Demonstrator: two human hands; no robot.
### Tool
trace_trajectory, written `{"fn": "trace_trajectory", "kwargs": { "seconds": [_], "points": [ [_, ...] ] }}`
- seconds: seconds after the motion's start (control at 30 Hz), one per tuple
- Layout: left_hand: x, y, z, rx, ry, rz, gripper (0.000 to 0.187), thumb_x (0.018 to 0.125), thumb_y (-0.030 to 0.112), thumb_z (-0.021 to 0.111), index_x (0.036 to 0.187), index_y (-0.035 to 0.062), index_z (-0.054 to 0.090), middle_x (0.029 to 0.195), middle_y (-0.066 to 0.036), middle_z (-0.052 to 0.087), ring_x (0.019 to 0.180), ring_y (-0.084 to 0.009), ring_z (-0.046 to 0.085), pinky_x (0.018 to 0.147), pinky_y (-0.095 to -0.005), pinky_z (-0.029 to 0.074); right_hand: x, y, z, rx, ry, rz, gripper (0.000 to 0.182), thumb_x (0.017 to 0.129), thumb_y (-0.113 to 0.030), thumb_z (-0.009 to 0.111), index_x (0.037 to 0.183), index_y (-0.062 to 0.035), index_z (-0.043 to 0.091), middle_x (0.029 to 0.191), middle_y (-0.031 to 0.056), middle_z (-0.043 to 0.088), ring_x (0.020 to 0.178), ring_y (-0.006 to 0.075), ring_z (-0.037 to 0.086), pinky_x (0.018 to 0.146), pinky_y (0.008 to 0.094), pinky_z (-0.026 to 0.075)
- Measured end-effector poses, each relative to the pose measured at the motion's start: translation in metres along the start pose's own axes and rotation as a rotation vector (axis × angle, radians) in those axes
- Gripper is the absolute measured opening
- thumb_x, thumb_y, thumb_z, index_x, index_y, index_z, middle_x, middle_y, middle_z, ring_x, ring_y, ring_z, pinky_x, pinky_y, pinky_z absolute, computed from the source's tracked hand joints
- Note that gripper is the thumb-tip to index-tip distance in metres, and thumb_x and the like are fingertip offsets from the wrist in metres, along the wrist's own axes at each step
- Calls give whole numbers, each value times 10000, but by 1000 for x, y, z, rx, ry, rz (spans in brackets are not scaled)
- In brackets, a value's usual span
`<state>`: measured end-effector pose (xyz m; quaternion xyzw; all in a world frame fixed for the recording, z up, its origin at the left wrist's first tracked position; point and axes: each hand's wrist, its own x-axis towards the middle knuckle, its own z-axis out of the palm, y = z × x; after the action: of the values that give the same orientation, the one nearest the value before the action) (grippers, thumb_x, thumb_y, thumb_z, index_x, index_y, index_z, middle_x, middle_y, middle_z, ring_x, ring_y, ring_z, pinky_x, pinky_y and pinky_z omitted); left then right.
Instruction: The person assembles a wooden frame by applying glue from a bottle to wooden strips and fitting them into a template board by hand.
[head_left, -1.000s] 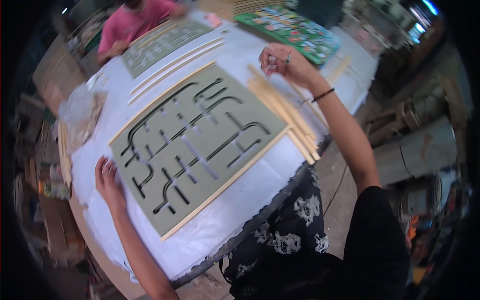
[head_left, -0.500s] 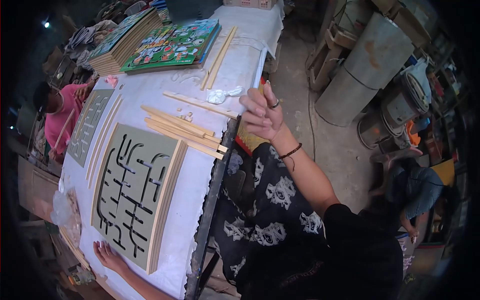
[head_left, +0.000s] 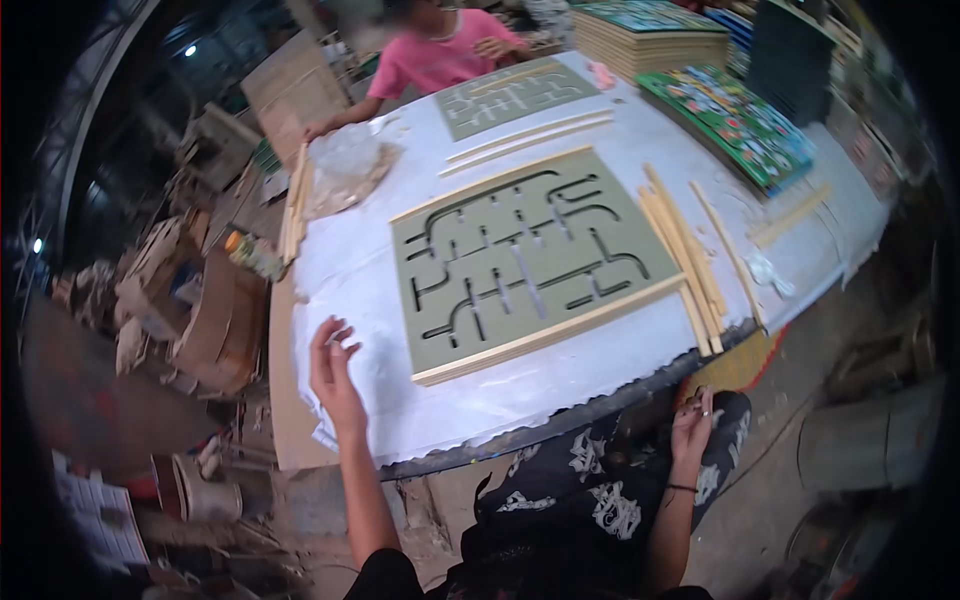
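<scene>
My left hand [head_left: 333,365] hovers over the white table cover [head_left: 380,335], left of a grey-green panel [head_left: 500,255]. Its fingers are apart and hold nothing. The panel has dark curved and straight slots cut through it, and it lies on top of a stack with pale wooden edges. By my right thigh, at the table's front edge, is my right hand [head_left: 690,428]. Its fingers are curled together; something small may be between the fingertips, too blurred to name. Several wooden strips [head_left: 685,260] lie right of the panel, nearest to that hand.
Across the table a person in pink [head_left: 445,50] sits by another slotted panel [head_left: 510,100]. Printed boards [head_left: 730,125] are stacked at the back right. A clear plastic bag [head_left: 345,160] lies at the left, near a bottle [head_left: 255,255]. Crumpled white plastic [head_left: 770,273] sits at the right.
My view has swung to the left. The right hand has dropped from above the table edge to beside my thigh. My left hand has moved away from the panel's edge.
</scene>
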<state>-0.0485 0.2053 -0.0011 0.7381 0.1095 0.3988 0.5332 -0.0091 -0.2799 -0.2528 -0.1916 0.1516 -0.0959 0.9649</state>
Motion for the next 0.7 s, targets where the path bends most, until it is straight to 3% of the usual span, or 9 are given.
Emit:
{"fn": "trace_trajectory", "kwargs": {
  "seconds": [0.13,0.2,0.43,0.53,0.6,0.63,0.7],
  "points": [
    [-41,40,18,68,-82,181,279,986,19,400,1196,-48,572,1151,-158,590,1062,-230,584,871,-349,517,-15,18,40,-174,113,16,283,988,-153,581,1251,-51,564,1035,1,642,754,53,562,626,181,477],
    [-60,55,30,95,-135,246,277,962,21,400,1161,-69,571,1111,-181,596,989,-246,597,845,-349,506,-11,22,39,-160,40,21,286,989,-140,574,1260,-48,560,1059,12,644,753,57,559,624,182,478],
    [-109,73,64,-227,-471,289,298,862,-98,438,1097,-87,620,1035,-220,660,930,-305,646,822,-368,519,-15,23,32,-80,7,16,381,1040,-218,447,1381,-51,472,1316,52,570,850,86,552,682,228,489],
    [-134,71,78,-269,-607,304,307,843,-119,450,1098,-91,619,1017,-218,666,919,-312,654,803,-380,528,5,16,40,26,217,-31,398,1033,-256,440,1375,-54,474,1341,97,563,896,153,584,728,261,502],
    [-151,72,85,-288,-663,282,376,770,-163,472,1100,-82,633,993,-213,657,873,-318,649,766,-357,528,28,-1,14,-76,105,-63,283,999,-293,508,1134,-50,559,1073,136,641,945,234,603,775,325,529],
    [-161,74,89,-310,-713,261,414,733,-185,483,1102,-78,640,981,-210,652,851,-321,647,748,-346,528,20,-10,52,-124,213,-124,276,988,-301,524,1084,-44,554,1036,125,623,901,246,585,815,353,522],
    [-178,78,96,-309,-810,234,423,709,-192,483,1079,-76,649,948,-205,657,821,-320,652,728,-355,530,39,-28,54,-164,399,-250,335,976,-333,532,1125,-33,530,1100,121,569,964,232,552,871,368,486]
  ]
}}
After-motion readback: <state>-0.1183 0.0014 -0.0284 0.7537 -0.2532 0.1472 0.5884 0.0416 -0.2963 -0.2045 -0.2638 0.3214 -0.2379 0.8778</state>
